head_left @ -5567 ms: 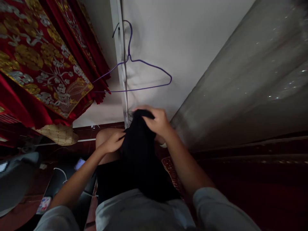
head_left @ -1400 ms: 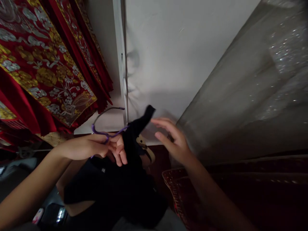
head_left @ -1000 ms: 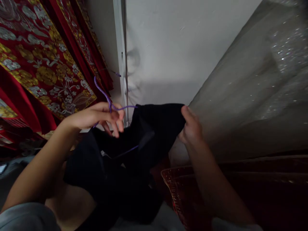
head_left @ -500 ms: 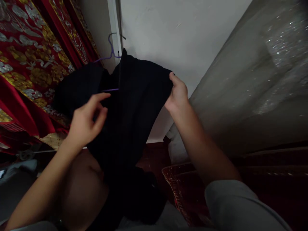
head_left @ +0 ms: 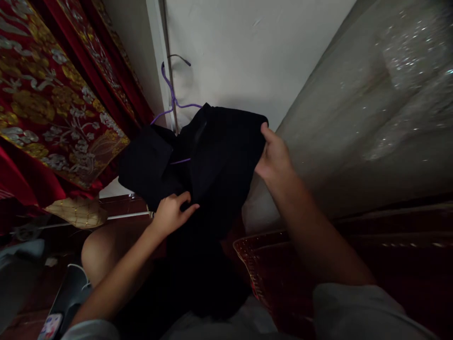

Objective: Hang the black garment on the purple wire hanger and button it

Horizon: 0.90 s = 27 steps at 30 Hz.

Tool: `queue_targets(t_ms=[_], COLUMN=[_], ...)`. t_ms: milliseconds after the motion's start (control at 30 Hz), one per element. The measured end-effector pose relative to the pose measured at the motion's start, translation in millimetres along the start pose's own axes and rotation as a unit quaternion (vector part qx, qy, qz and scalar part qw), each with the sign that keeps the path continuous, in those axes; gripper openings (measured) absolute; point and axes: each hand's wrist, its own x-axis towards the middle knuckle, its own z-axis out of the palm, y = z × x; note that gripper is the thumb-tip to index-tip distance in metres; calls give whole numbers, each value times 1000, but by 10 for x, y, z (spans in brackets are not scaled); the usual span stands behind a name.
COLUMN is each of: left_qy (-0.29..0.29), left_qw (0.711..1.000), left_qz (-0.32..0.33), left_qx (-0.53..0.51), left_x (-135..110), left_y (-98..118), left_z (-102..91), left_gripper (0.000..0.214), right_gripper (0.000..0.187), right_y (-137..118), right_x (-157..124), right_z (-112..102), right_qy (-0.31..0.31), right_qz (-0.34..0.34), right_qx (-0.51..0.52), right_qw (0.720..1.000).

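Observation:
A dark, nearly black garment (head_left: 226, 156), perhaps a shirt or jacket, is on a purple wire hanger (head_left: 173, 97), its front opening spread. Part of the hanger's lower bar shows inside that opening. My right hand (head_left: 276, 153) grips the garment's edge at the upper right, thumb on top and the other fingers hidden behind the cloth. Low at the front opening, my left hand (head_left: 171, 215) is against or just over the cloth. Its thumb and index finger are bent and apart, with no cloth seen pinched between them. The garment's lower part runs down into shadow over my lap.
Red fabric with gold and silver embroidery (head_left: 71, 108) hangs at the left. A pale wall (head_left: 247, 56) stands behind the hanger. Translucent, glittery covering (head_left: 336, 132) fills the right side, above dark red cloth (head_left: 293, 278). My bare knee (head_left: 101, 250) is at lower left.
The garment and hanger appear lower and slightly further right in view. My left hand has moved right and down along the garment's front. My right hand keeps its grip.

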Motion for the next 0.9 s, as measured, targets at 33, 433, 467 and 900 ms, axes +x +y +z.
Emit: queue_targets(t_ms=[33, 433, 467, 900], left_qy=[49, 310, 306, 291], left_qw=[998, 795, 775, 814], left_qz=[-5, -135, -139, -109], left_qx=[-26, -504, -535, -490], left_x=[-52, -439, -435, -593], left_y=[29, 317, 308, 267], left_z=[102, 860, 892, 859], left_gripper=[22, 77, 84, 98], right_gripper=[38, 12, 9, 4], right_y=[15, 604, 737, 1134], right_x=[18, -1658, -1799, -1921], right_z=[0, 300, 344, 462], right_qy=[0, 263, 197, -144], right_qz=[6, -196, -135, -115], right_qx=[6, -2, -30, -218], right_qw=[1000, 945, 970, 959])
